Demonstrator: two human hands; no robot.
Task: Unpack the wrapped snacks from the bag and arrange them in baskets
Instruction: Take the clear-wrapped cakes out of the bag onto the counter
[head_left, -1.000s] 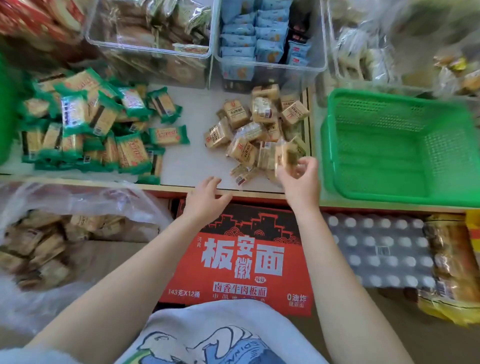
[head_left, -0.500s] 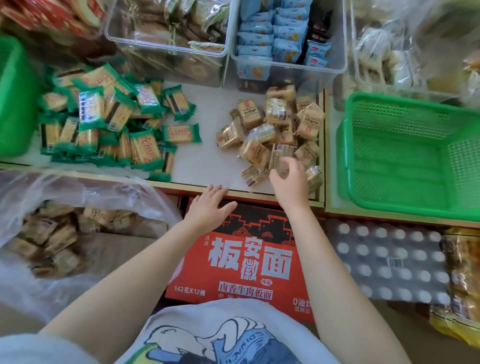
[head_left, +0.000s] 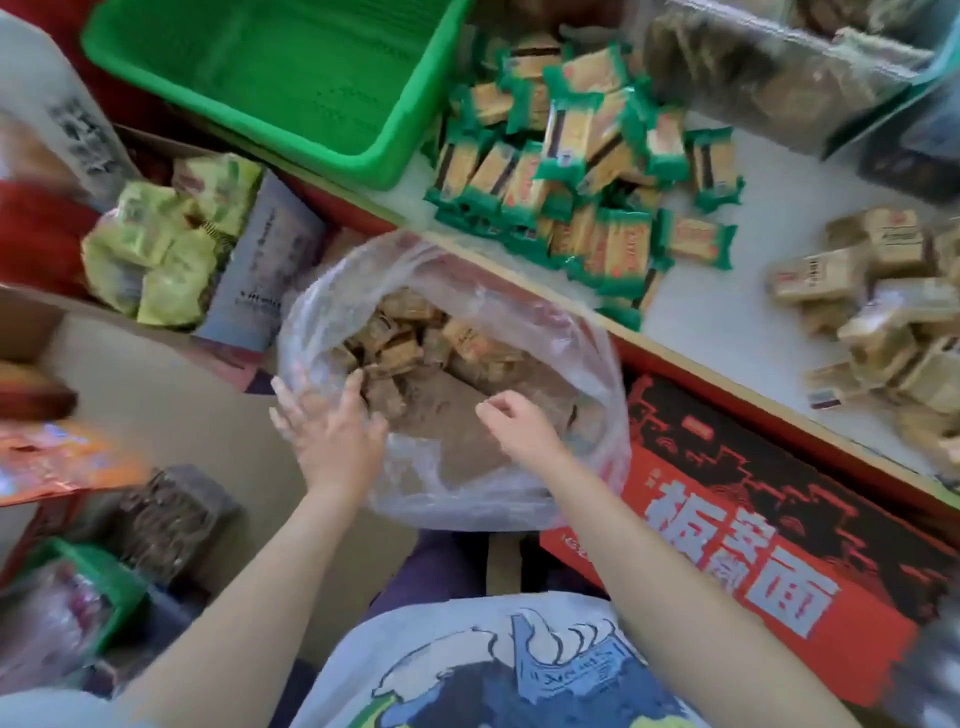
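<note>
A clear plastic bag (head_left: 519, 312) lies open below the shelf edge, with several tan wrapped snacks (head_left: 410, 343) inside. My left hand (head_left: 332, 431) rests on the bag's near left rim with fingers spread, fingertips at the snacks. My right hand (head_left: 519, 421) hovers over the bag's mouth with loosely curled fingers and holds nothing. On the shelf lie a pile of tan snacks (head_left: 872, 312) at the right and a pile of green-wrapped snacks (head_left: 587, 171) in the middle. An empty green basket (head_left: 156, 41) stands at the top left.
A red carton (head_left: 753, 530) with white characters sits under the shelf at the right. Yellow-green packets (head_left: 161, 249) lie in a box at the left. Clear bins (head_left: 779, 67) stand at the shelf's back. An orange packet (head_left: 57, 462) and a dark block (head_left: 171, 525) lie lower left.
The view has swung left and down to the bag. My right hand let go of the tan snack at the shelf pile, and both hands moved from the shelf edge to the bag's mouth.
</note>
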